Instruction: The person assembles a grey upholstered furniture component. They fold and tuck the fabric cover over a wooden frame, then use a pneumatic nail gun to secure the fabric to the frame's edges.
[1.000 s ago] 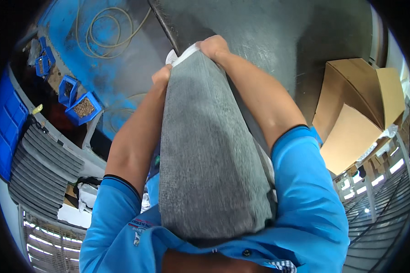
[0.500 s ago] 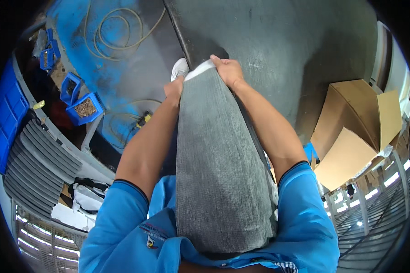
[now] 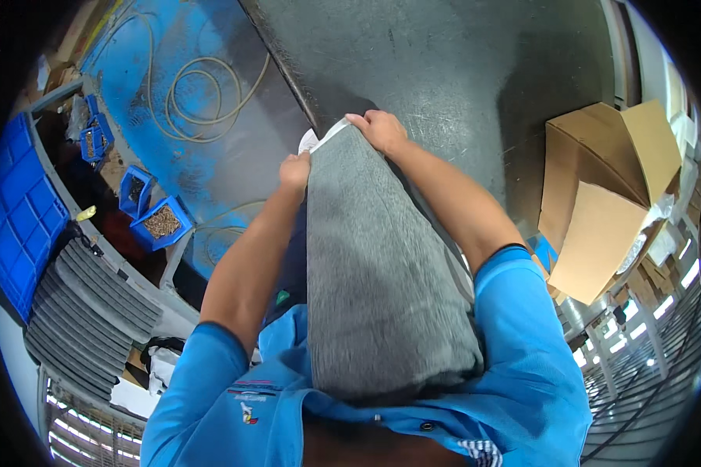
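A grey fabric-covered cushion (image 3: 385, 257) leans against my front, its near end at my chest and its narrower-looking far end pointing away from me. A white strip (image 3: 331, 134) runs along that far edge. My left hand (image 3: 295, 170) is closed on the far left corner, fingers mostly hidden behind it. At the far right corner my right hand (image 3: 380, 131) grips the edge, thumb and fingers bent over it. The underside of the cushion is out of sight.
A dark-edged table (image 3: 444, 70) lies beyond my hands. Left stand blue bins (image 3: 162, 222) of small metal parts, a stack of similar grey cushions (image 3: 93, 311) and a blue crate (image 3: 25, 210). A hose (image 3: 202, 101) coils on the blue floor. An open cardboard box (image 3: 600, 210) stands right.
The cushion's far edge now slants more, and both hands have shifted slightly left and nearer with it. My grip stays on both corners. The whole view has also turned a little.
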A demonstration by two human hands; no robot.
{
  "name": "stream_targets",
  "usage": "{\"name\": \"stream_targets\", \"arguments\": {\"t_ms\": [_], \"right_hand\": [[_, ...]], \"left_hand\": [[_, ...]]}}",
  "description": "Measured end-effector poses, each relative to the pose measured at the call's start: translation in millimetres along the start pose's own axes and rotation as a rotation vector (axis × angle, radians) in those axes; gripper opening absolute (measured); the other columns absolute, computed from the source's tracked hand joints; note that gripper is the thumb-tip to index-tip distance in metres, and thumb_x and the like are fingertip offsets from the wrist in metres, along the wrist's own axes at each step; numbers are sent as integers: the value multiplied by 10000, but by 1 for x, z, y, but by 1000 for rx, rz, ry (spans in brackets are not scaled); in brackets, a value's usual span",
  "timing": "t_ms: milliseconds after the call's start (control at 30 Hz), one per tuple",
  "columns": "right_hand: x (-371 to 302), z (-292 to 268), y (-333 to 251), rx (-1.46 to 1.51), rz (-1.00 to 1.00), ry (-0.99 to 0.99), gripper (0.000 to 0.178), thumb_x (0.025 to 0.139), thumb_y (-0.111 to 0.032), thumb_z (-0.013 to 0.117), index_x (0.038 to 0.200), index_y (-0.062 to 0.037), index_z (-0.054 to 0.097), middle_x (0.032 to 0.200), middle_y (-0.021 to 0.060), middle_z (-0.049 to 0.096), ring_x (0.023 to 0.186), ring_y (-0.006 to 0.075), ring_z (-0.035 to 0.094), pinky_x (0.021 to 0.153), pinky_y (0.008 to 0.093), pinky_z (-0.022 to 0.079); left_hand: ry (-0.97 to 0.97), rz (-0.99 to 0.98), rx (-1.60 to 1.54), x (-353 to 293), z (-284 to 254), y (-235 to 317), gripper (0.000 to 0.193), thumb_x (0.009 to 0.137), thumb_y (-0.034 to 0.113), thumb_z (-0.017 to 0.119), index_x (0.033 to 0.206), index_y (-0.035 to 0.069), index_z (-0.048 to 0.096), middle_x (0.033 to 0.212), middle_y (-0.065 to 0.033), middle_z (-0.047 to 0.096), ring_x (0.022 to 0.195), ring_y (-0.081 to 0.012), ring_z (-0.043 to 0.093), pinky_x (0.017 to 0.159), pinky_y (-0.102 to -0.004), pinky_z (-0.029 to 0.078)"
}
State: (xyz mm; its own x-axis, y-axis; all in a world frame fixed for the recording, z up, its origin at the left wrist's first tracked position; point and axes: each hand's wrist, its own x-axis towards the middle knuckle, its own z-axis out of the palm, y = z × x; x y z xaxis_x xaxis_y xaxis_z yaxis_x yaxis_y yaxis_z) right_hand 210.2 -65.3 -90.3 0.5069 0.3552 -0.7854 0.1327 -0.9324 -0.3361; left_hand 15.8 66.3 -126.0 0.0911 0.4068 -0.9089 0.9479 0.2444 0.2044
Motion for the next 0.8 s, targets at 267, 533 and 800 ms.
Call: {"name": "stream_targets", "arguments": {"t_ms": [267,533,800], "right_hand": [[-219,-144,7,697,-104,-255,460,1093,-430,540,1117,-8,721,947,8,658,922,112,600,849,289,503],[-476,-127,250,583,395,702,391,1025,-362,659,1172,-7,729,979,76,745,932,147,672,874,305,523],[-787,158,431,1057,1340,1009,797,952,-741,538,1282,-35,704,1170,142,743,1058,244,681,957,358,496]], "left_hand": [[-716,865,-33,-263,-154,92,459,1057,280,564,1420,0,556,1484,-147,544,1409,-249,482,1180,-372,345],[-451,1151,504,-374,-148,139,593,1045,303,559,1521,-23,425,1504,-257,514,1442,-404,460,1201,-430,336],[-413,1192,1023,-405,-138,180,473,975,93,576,1435,-6,525,1279,-210,657,1192,-306,637,1037,-404,478]]}}
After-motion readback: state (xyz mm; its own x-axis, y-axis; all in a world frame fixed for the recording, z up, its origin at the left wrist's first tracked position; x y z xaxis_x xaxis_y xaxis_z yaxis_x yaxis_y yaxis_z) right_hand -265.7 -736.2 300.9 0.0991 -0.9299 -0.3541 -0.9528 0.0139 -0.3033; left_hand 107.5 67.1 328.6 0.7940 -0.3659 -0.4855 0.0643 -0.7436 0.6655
